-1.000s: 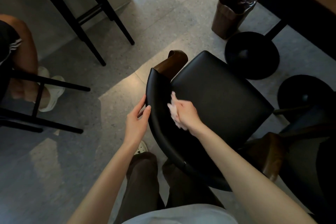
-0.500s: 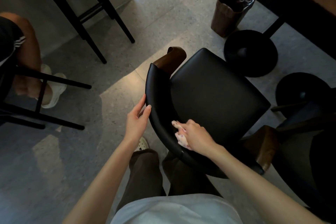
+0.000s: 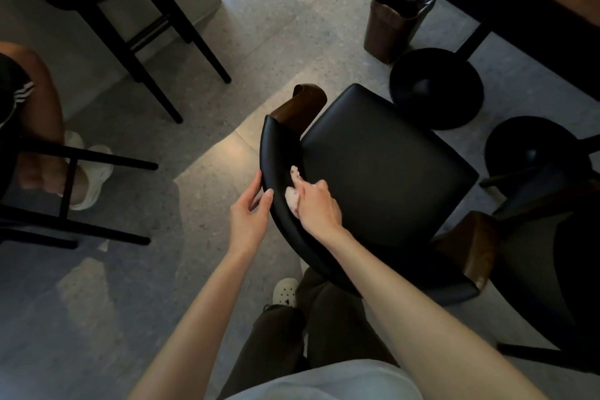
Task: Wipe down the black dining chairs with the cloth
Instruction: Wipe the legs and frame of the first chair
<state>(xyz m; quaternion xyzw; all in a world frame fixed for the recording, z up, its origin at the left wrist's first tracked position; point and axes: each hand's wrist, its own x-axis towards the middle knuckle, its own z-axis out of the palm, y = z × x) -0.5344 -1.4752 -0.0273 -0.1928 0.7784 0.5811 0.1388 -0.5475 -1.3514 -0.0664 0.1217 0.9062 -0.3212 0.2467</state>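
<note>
Right hand (image 3: 318, 208) slid cloth (image 3: 292, 196) up chair backrest (image 3: 276, 146).

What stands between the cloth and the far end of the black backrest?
Nothing visible does. The right hand presses the cloth on the inner face of the backrest, which lies bare up to the brown armrest. The left hand grips only the rim beside it.

Most of the cloth (image 3: 293, 187) is covered by the right hand (image 3: 316, 204), the black chair (image 3: 383, 166) hides its own legs under its seat, and the left edge cuts off a seated person (image 3: 39, 114).
</note>
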